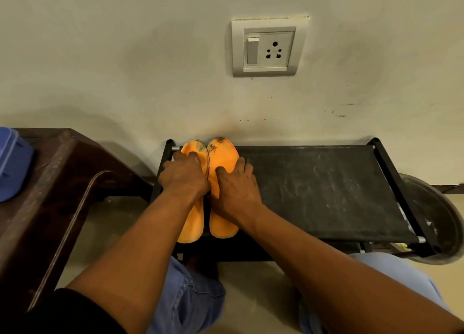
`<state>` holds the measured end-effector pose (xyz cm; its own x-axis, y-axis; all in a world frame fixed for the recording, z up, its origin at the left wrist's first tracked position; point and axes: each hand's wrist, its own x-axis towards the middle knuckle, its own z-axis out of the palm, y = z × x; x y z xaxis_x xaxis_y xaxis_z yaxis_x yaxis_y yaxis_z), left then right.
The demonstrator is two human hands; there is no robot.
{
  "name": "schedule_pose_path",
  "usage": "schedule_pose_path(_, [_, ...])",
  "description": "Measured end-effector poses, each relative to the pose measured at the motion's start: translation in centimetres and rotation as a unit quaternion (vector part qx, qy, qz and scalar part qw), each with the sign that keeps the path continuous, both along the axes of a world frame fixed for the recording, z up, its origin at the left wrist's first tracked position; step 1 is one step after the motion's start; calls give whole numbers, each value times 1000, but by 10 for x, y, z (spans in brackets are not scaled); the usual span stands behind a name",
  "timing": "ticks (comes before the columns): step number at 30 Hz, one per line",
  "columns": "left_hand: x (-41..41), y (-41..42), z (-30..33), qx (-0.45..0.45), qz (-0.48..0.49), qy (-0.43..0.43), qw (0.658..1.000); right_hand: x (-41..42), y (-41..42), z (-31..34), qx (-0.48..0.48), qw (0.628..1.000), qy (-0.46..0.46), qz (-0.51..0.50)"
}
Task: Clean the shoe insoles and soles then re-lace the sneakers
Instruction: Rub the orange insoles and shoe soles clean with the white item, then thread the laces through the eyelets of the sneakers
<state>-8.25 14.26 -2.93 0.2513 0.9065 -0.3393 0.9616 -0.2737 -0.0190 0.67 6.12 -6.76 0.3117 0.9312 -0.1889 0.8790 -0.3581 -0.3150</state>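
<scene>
The left hand [184, 174] lies palm-down on the left insole [194, 183], its grip released — fingers flat and spread over the orange surface, pressing rather than clasping. The right hand [234, 185] lies the same way on the right insole [223, 208], fingers laid flat toward the toe end, holding nothing.

The two orange insoles lie side by side, touching along their inner edges, at the left end of the black shoe rack [326, 190]. Their toe ends, smudged with dark dirt, point to the wall [125, 57] behind the rack; their heel ends reach the rack's near edge, the left one slightly over it.

Left of the rack stands a dark brown plastic chair [62, 183] with a blue container [12, 163] on it. Right of the rack, partly behind its frame, sits a round metal basin [437, 220]. Above the rack, on the wall, is a white switch and socket plate [268, 47]. Below the rack's near edge show blue jeans [190, 296].
</scene>
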Motion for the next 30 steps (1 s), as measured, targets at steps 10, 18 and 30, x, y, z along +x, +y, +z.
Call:
schedule_pose_path(10, [3,-28,19,42,-37,-63,996,18,-31,34,14,1000,-4,4])
schedule_pose_path(18, [51,-119,66,97,-163,-237,953,86,-128,117,28,998,-41,-35])
schedule_pose_path(30, [215,-376,112,-44,-471,-148,869,190,-412,142,-64,958,-85,-265])
